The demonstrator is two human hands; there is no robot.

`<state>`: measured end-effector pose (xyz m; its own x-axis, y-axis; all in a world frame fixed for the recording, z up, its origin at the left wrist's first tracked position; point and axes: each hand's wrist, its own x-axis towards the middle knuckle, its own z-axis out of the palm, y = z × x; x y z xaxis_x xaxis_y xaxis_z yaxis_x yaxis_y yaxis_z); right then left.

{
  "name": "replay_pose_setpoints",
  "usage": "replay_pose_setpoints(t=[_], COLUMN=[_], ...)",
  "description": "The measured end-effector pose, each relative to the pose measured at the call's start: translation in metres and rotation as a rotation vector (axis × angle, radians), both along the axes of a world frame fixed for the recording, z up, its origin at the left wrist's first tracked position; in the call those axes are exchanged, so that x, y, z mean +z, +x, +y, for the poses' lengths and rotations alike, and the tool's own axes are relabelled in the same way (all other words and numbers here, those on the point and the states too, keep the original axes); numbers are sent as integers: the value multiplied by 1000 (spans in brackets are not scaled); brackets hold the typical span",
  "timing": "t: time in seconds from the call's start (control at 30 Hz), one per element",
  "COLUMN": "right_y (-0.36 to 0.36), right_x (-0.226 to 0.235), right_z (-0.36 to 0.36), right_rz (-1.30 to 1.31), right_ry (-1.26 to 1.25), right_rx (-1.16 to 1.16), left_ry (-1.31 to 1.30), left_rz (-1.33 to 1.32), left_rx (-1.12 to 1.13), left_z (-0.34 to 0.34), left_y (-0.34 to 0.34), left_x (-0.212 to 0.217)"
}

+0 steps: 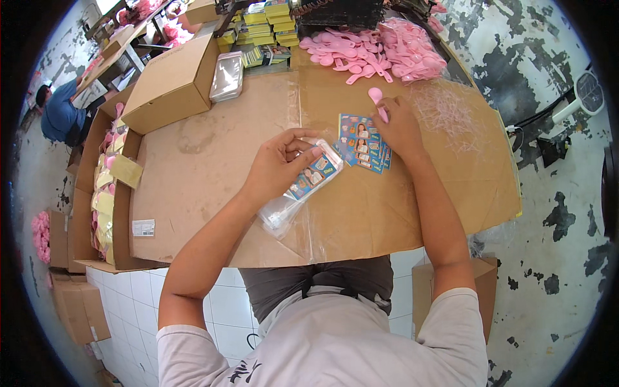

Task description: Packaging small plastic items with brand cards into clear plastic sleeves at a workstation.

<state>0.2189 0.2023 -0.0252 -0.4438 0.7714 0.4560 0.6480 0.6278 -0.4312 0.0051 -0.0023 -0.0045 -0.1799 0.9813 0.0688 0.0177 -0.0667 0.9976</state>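
My left hand [282, 161] is closed on a clear plastic bag [336, 160] that has a blue printed card [314, 175] inside. More clear plastic bags [278, 216] lie beneath it. To the right, my right hand [401, 126] pinches the handle of a pink spoon [375, 95], its bowl pointing away from me. Just below that hand, several blue printed cards [351, 138] lie fanned on the cardboard-covered table [374, 213]. The fingertips of my right hand are partly hidden behind the spoon and the cards.
Heaps of pink spoons [351, 51] sit at the far side, beside thin plastic scraps [448, 119]. Stacks of yellow cards [258, 29], clear bags [227, 76] and a closed carton [171, 84] stand far left. An open box [122, 219] holds packed pieces. Another person [63, 116] works beyond.
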Motion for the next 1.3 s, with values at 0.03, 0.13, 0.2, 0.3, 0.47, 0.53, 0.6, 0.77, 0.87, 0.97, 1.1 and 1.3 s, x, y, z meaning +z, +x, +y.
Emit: replay_pose_setpoints(t=[0.03,0.13,0.2,0.3,0.47,0.53,0.6,0.77,0.87,0.97,1.1,1.3], right_y=[1,7,12,13,5,2,3,2,1,-18,-23,-6], right_x=[-2,-2,4,17,31,35,36,40,45,52,57,82], right_z=[2,8,6,-13,-50,-57,-58,-60,-65,-103,-107,-95], right_rz=[-6,20,41,169,335,421,412,248,72,202,717,255], right_ry=[-12,-31,138,97,-385,-499,-463,-312,-233,-289,-1073,-451], right_rx=[-36,-93,-50,120,562,645,672,705,777,667,1034,1024], left_ry=[-25,-24,-17,13,30,50,42,53,-79,-31,-4,-28], left_rz=[5,14,-12,-76,-88,-24,-22,-47,151,70,-175,-251], left_rx=[-36,-78,-51,-16,-36,-46,-47,-49,-87,-144,-248,-362], left_z=[-1,1,2,3,2,1,1,4,0,-4,-9,-10], left_y=[-1,-7,-10,-12,-11,-9,-9,-9,-7,3,1,-8], left_x=[0,-5,-5,-5,-5,-4,-5,-16,-9,-6,2,6])
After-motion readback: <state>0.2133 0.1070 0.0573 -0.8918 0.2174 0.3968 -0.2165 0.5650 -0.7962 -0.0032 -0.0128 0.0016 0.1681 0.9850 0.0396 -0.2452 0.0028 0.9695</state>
